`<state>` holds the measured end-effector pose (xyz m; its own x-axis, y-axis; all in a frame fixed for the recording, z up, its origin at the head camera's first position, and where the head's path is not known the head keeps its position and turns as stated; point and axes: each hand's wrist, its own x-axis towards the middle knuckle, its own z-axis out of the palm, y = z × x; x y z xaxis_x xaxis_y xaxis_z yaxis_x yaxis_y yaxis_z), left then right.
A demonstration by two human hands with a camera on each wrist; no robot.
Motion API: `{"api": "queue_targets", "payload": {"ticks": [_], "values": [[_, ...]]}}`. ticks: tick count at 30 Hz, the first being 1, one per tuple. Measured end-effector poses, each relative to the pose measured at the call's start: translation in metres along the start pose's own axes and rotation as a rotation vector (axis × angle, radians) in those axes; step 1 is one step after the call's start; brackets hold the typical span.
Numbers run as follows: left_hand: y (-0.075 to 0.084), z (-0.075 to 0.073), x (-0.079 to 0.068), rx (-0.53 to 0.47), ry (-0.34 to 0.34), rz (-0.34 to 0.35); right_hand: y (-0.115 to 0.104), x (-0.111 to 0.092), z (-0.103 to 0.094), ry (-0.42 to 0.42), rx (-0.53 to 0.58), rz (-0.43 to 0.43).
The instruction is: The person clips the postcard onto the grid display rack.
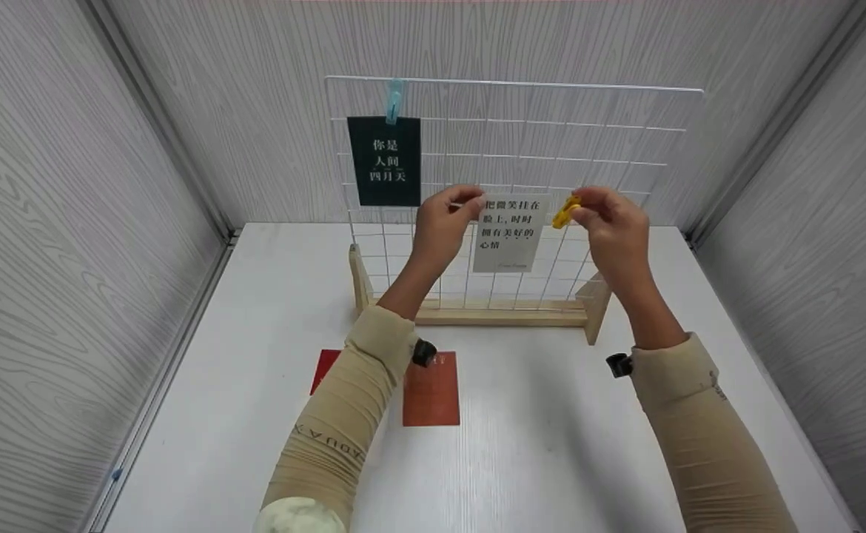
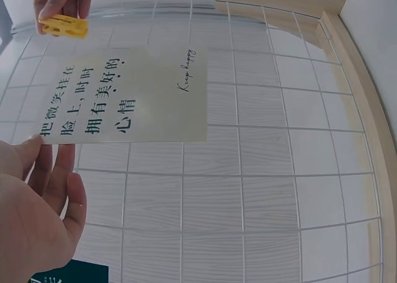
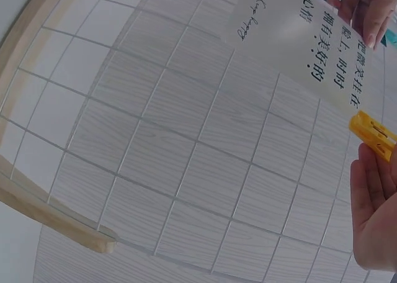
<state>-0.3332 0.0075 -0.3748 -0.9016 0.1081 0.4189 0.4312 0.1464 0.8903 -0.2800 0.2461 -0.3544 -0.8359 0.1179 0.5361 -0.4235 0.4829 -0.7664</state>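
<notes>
A pale card (image 1: 511, 237) printed with dark Chinese characters stands upright in front of the white wire grid (image 1: 536, 159). My left hand (image 1: 444, 222) pinches the card's upper left corner between thumb and fingers. To the right of the card, my right hand (image 1: 614, 229) pinches a yellow clothespin (image 1: 566, 212). In the right wrist view the clothespin (image 3: 373, 134) is right by the card's upper corner. A dark green card (image 1: 385, 161) hangs at the grid's upper left from a light blue clothespin (image 1: 394, 102).
The grid stands in a wooden base (image 1: 499, 317) on a white table (image 1: 507, 459). An orange-red card (image 1: 431, 392) lies in front of the base. A red card (image 1: 325, 368) is partly hidden behind the left sleeve. Grey wood-patterned panels (image 1: 55, 185) enclose the table.
</notes>
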Motion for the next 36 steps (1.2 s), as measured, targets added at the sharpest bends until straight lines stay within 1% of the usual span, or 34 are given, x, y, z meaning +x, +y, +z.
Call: {"api": "queue_targets", "payload": {"ticks": [4, 7, 13, 20, 22, 29, 31, 36], "values": [[0.006, -0.004, 0.010, 0.013, 0.014, 0.012, -0.008, 0.008, 0.003, 0.028, 0.027, -0.018], [0.011, -0.008, 0.017, 0.004, 0.029, 0.023, -0.013, 0.016, 0.006, 0.044, 0.031, -0.035], [0.022, -0.013, 0.030, -0.022, 0.051, 0.032, -0.021, 0.032, 0.011, 0.078, 0.030, -0.092], [0.029, -0.014, 0.043, -0.026, 0.095, 0.027, -0.031, 0.046, 0.017, 0.136, 0.097, -0.190], [0.030, -0.014, 0.046, -0.019, 0.102, 0.027, -0.033, 0.050, 0.020, 0.152, 0.106, -0.205], [0.036, -0.014, 0.051, -0.007, 0.119, 0.056, -0.042, 0.061, 0.032, 0.214, 0.151, -0.171], [0.038, -0.014, 0.052, -0.007, 0.125, 0.062, -0.047, 0.063, 0.035, 0.232, 0.183, -0.163], [0.040, -0.012, 0.056, -0.005, 0.135, 0.069, -0.064, 0.065, 0.040, 0.252, 0.241, -0.110]]}}
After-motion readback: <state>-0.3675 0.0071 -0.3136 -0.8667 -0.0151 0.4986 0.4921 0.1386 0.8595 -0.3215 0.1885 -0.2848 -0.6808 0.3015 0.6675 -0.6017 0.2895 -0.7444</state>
